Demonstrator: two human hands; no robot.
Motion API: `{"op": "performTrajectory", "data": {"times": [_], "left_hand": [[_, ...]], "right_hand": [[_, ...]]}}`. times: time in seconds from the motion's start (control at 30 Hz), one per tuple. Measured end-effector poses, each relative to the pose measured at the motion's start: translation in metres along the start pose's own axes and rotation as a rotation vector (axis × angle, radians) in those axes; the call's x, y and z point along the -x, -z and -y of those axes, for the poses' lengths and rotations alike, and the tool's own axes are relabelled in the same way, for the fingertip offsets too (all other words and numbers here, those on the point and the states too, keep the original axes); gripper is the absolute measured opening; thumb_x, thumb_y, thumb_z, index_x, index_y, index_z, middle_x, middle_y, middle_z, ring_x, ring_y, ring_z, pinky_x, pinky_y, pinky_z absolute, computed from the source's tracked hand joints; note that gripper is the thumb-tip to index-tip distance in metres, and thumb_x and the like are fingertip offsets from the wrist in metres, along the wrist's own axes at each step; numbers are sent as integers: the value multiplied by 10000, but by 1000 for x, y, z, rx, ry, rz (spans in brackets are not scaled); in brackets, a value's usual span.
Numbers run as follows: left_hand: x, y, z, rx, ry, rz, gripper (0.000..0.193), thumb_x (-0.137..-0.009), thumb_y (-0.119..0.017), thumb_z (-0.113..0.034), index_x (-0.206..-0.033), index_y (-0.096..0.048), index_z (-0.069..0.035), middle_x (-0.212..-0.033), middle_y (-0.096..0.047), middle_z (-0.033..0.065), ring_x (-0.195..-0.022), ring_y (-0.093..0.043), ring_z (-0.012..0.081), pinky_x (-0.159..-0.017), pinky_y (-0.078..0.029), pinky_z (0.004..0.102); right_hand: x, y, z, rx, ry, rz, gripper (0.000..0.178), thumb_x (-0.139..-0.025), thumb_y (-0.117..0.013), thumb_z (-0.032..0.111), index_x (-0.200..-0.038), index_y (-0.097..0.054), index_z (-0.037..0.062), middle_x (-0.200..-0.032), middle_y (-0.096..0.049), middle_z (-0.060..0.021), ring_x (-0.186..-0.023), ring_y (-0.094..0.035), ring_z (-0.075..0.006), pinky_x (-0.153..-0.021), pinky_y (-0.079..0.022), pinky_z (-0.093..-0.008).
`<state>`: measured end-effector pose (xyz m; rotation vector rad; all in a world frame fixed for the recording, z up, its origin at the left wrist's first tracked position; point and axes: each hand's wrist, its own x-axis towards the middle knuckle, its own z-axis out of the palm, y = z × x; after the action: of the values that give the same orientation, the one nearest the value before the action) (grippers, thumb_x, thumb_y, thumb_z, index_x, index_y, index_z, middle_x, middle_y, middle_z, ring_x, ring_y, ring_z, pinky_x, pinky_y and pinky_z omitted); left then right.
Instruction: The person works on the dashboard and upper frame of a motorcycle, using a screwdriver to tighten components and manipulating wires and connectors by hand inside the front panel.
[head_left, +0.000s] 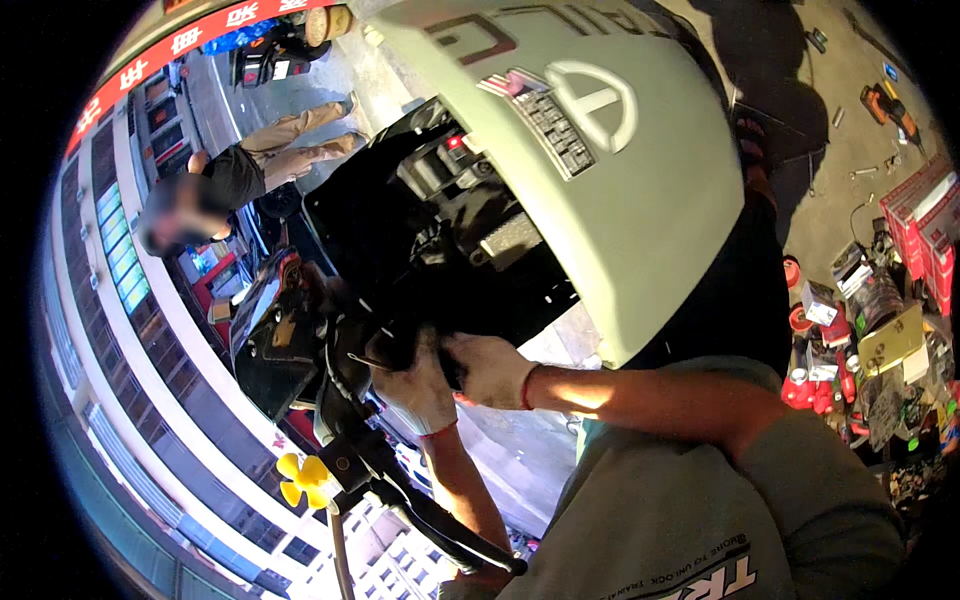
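Note:
Both my hands wear whitish gloves and meet at the near edge of an open, dark vehicle compartment. My left hand (418, 388) is closed, with a thin metal piece (367, 359) jutting out beside its fingers. Pressed close to it, my right hand (492, 371) is curled shut, its fingertips against something dark between the hands. What either hand grips is hidden in shadow. Inside the compartment sit a grey boxy unit (430, 168) with a small red light and a ribbed metal block (514, 241). A pale green body panel (660, 200) with raised lettering borders it.
Left of my hands is a scooter's handlebar (345, 400) with cables and a yellow propeller ornament (303, 481). Another person (235, 175) is at the far left. Tools, including an orange power drill (890, 110), lie on the floor at right, near red boxes (920, 230) and jumbled parts.

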<state>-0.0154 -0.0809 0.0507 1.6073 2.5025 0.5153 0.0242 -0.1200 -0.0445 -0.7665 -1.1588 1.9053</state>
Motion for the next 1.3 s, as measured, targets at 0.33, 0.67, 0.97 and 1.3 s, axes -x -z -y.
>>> {"op": "performTrajectory", "data": {"times": [0.33, 0.67, 0.97, 1.3], "left_hand": [[0, 3, 19, 64, 54, -45, 401, -828, -695, -159, -1118, -555, 79, -1056, -632, 155, -926, -598, 229, -836, -484, 333], [2, 10, 36, 131, 107, -23, 384, -881, -627, -175, -1184, -526, 39, -1151, -590, 140, -994, -575, 212, -852, -486, 330], [3, 1, 34, 204, 170, 1, 343, -894, -586, -207, -1129, -555, 41, -1054, -624, 120, -898, -602, 191, -810, -496, 334], [5, 5, 38, 291, 173, 11, 351, -901, -570, -160, -1165, -539, 68, -1088, -618, 115, -951, -580, 177, -854, -463, 303]], "right_hand": [[5, 20, 16, 44, -244, 162, 376, -783, -544, 93, -1149, -527, 9, -1041, -584, -237, -982, -564, -391, -830, -478, -440], [-43, 2, -7, -843, -381, -57, 363, -837, -523, 85, -1195, -528, 26, -1089, -595, -191, -1004, -562, -344, -877, -463, -407], [-63, -25, -14, -1379, -549, -5, 363, -868, -526, 97, -1224, -522, 30, -1127, -591, -153, -1020, -557, -281, -898, -455, -373], [-75, -28, -18, -1441, -602, -1, 364, -902, -529, 111, -1257, -515, 35, -1170, -588, -110, -1037, -551, -211, -921, -447, -334]]}}
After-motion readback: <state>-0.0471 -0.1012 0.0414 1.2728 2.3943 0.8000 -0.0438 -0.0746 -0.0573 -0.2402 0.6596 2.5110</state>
